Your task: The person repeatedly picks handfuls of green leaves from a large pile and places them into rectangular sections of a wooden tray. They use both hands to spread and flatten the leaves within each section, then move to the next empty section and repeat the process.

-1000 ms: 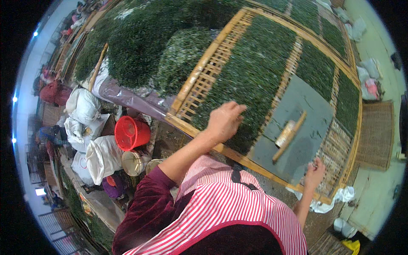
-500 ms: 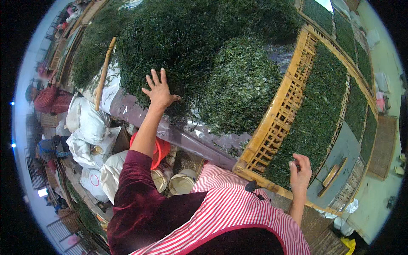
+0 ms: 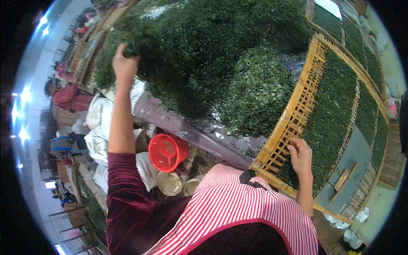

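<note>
My left hand (image 3: 126,63) reaches to the upper left edge of a big heap of dark green shredded leaves (image 3: 191,38), its fingers curled; what is between them is too dark to make out. A lighter leafy mound (image 3: 257,91) sits on purple plastic sheeting (image 3: 170,117). My right hand (image 3: 301,155) is open with bent fingers and nothing in it, at the latticed end of a bamboo tray (image 3: 291,108) that carries layers of green leaves (image 3: 329,106). On that tray lies a grey board (image 3: 349,148) with a wooden handle (image 3: 345,177).
A red bucket (image 3: 165,153), cream buckets (image 3: 169,183) and white sacks (image 3: 98,144) stand below the sheeting. Another person in red (image 3: 68,97) is at the far left. More leaf trays (image 3: 327,23) lie at the upper right.
My left hand moved from over the tray onto the heap, spread, then went up-left and curled. My right hand left the board's edge for the lattice. The view swung leftward.
</note>
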A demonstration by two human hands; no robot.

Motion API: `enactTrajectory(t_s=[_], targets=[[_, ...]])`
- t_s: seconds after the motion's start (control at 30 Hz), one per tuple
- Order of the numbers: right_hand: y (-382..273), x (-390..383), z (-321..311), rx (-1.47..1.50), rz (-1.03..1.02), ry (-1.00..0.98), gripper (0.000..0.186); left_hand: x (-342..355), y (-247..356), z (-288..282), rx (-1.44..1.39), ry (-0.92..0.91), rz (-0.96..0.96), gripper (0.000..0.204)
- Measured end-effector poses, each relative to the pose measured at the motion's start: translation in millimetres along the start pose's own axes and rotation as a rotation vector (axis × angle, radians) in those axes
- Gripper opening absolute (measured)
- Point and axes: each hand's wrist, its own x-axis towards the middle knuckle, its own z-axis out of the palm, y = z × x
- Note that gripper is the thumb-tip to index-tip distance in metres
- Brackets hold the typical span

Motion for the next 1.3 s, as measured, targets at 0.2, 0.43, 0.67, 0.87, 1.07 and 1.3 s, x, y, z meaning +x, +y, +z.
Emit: enactTrajectory(t_s=[0.2,0.43,0.67,0.87,1.07,1.3], targets=[[-0.7,14.3,14.3,0.084,-0.066,-0.030,0.023,95.5,90.4,-114.4,-0.156,0.102,0.351,0.037],[-14.8,33.7,34.6,0.006,-0.218,-0.138,0.024,117.5,74.3,-53.0,0.174,-0.038,0.245,0.046],[-152.0,133.0,30.2,0.021,-0.609,-0.118,0.019,215.4,163.5,-160.7,0.291,0.280,0.559,0.031],[-370.0,199.3,2.0,0.016,-1.223,0.473,0.039,219.0,231.0,-216.6,-0.349,0.137,0.715,0.029],[-451.0,239.6,85.0,-0.091,-1.133,0.785,0.070,193.1,203.7,-163.3,-0.285,-0.033,0.460,0.028],[-228.4,214.2,259.6,-0.590,-0.348,-0.465,0.076,165.3,128.2,-73.2,0.037,0.091,0.512,0.048]])
